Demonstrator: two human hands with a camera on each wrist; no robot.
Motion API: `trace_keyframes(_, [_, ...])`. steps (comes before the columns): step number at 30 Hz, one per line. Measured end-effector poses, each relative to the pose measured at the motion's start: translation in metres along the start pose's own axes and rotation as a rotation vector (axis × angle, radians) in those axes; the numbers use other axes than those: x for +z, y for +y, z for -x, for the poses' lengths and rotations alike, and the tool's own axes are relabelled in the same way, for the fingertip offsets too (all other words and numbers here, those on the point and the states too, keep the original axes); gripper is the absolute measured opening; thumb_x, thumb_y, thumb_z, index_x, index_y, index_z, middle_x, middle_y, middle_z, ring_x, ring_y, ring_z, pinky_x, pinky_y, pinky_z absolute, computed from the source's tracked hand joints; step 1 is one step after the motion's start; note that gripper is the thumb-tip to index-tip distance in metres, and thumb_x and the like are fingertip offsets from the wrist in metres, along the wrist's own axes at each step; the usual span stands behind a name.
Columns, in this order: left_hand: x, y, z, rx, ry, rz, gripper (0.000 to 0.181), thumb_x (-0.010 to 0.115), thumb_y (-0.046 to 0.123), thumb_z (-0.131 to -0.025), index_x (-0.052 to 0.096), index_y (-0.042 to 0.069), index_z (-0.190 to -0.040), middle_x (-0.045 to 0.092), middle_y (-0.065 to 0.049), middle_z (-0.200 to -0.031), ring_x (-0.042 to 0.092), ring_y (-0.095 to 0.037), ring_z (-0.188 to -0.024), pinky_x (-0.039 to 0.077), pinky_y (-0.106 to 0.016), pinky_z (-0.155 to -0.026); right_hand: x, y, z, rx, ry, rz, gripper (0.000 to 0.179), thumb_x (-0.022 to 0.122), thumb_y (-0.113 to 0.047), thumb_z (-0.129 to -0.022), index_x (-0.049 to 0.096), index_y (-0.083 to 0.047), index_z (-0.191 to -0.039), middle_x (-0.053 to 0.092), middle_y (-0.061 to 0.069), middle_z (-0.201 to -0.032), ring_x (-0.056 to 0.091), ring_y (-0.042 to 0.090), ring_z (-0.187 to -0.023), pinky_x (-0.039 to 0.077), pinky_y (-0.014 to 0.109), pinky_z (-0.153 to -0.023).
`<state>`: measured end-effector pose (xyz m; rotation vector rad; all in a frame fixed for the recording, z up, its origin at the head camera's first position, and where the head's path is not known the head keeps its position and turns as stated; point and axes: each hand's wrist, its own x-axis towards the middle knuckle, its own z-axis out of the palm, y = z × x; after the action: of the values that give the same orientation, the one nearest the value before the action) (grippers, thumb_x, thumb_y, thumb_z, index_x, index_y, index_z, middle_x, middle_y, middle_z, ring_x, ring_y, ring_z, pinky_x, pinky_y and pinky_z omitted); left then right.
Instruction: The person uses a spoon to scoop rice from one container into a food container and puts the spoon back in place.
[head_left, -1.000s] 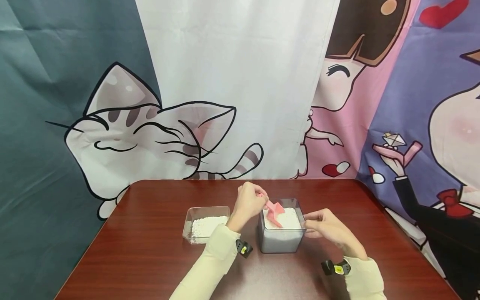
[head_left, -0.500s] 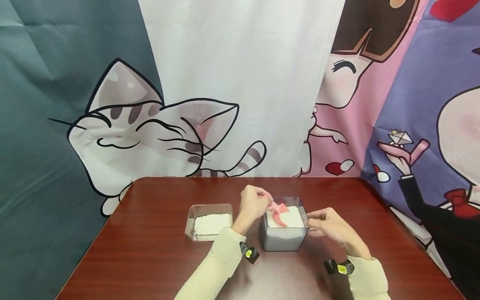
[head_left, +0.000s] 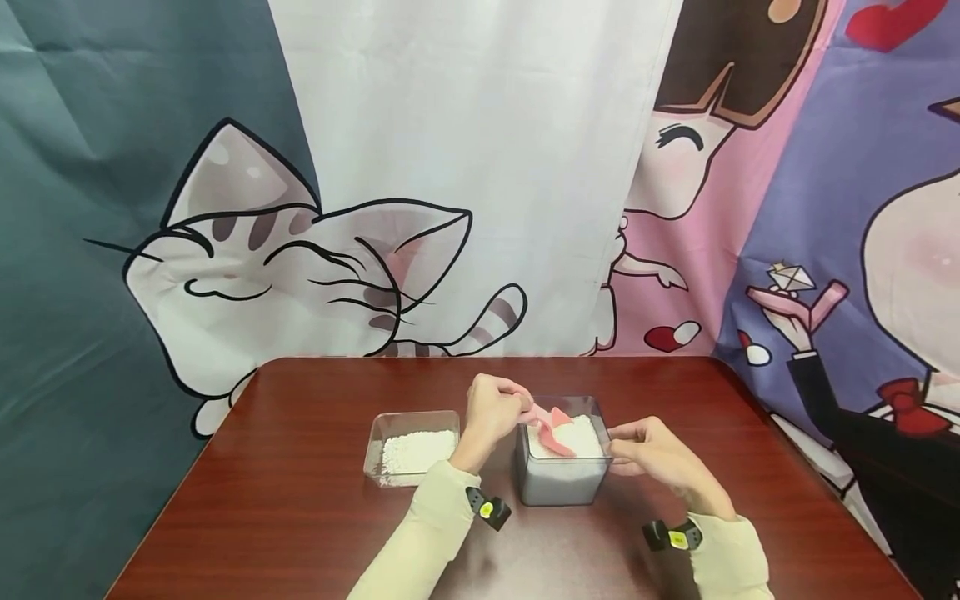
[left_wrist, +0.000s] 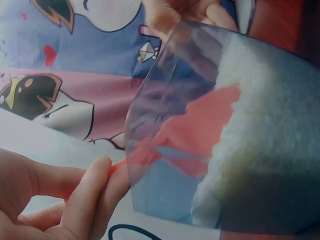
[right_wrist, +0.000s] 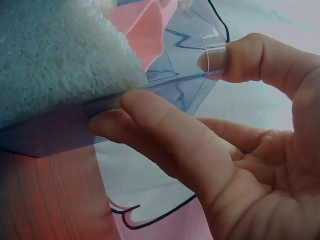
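Just beside the box (head_left: 558, 485), at its left rim, the left hand (head_left: 491, 414) pinches the pink scoop (head_left: 553, 444) by its handle, its length slanting rightward, down onto the rice (head_left: 587, 435) inside. The right hand (head_left: 651, 454), farther from the scoop, grips the box's right side.

Table (head_left: 300, 533): reddish-brown, wood-grained, far corners rounded. Directly on it, standing apart: 1 shallow transparent container (head_left: 418, 423) at left, 1 deeper transparent container (head_left: 562, 485) at right, each holding white grains (head_left: 420, 452).
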<state>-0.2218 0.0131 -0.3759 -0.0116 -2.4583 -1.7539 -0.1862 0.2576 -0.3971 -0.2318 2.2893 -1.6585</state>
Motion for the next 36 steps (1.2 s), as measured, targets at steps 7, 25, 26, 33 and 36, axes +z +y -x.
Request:
trace_keyframes(7, [-0.012, -0.007, -0.002, -0.083, -0.035, 0.225, 0.004, 0.067, 0.000, -0.071, 0.071, 0.000, -0.070, 0.066, -0.008, -0.068, 0.065, -0.012, -0.058, 0.056, -0.022, -0.056, 0.000, 0.001, -0.001, 0.001, 0.007, 0.004, 0.040, 0.059, -0.011, -0.087, 0.052, 0.016, -0.116, 0.061, 0.025, -0.106, 0.066, 0.026, -0.088, 0.055, 0.041, -0.078])
trace_keyframes(25, [-0.030, -0.046, 0.008, -0.155, -0.106, 0.854, 0.017, 0.060, -0.013, -0.078, 0.057, -0.022, -0.092, 0.062, -0.015, -0.073, 0.066, -0.024, -0.064, 0.057, -0.038, -0.073, 0.001, 0.003, -0.002, 0.021, 0.016, -0.008, 0.044, 0.058, -0.010, -0.087, 0.048, 0.019, -0.119, 0.061, 0.025, -0.106, 0.066, 0.026, -0.087, 0.055, 0.041, -0.078])
trace_keyframes(26, [-0.030, -0.047, 0.009, -0.160, -0.103, 0.874, 0.016, 0.060, -0.014, -0.078, 0.057, -0.021, -0.092, 0.062, -0.015, -0.074, 0.066, -0.024, -0.064, 0.057, -0.039, -0.073, 0.001, 0.002, -0.002, 0.022, 0.017, -0.004, 0.044, 0.058, -0.010, -0.087, 0.048, 0.019, -0.119, 0.061, 0.025, -0.106, 0.066, 0.026, -0.087, 0.055, 0.042, -0.078])
trace_keyframes(33, [-0.032, -0.046, 0.011, -0.121, -0.111, 0.938, 0.013, 0.058, -0.014, -0.078, 0.059, -0.018, -0.091, 0.061, -0.016, -0.078, 0.067, -0.025, -0.068, 0.055, -0.042, -0.076, 0.001, -0.001, -0.002, 0.023, 0.025, 0.018, 0.044, 0.058, -0.011, -0.087, 0.049, 0.018, -0.119, 0.060, 0.026, -0.109, 0.066, 0.026, -0.089, 0.055, 0.040, -0.078])
trace_keyframes(36, [-0.036, -0.044, 0.013, -0.120, -0.102, 0.953, 0.012, 0.058, -0.014, -0.078, 0.059, -0.017, -0.090, 0.061, -0.017, -0.079, 0.067, -0.026, -0.068, 0.056, -0.042, -0.076, 0.001, -0.001, -0.002, 0.033, 0.021, 0.014, 0.045, 0.057, -0.010, -0.088, 0.047, 0.019, -0.120, 0.061, 0.026, -0.108, 0.066, 0.027, -0.089, 0.055, 0.039, -0.077])
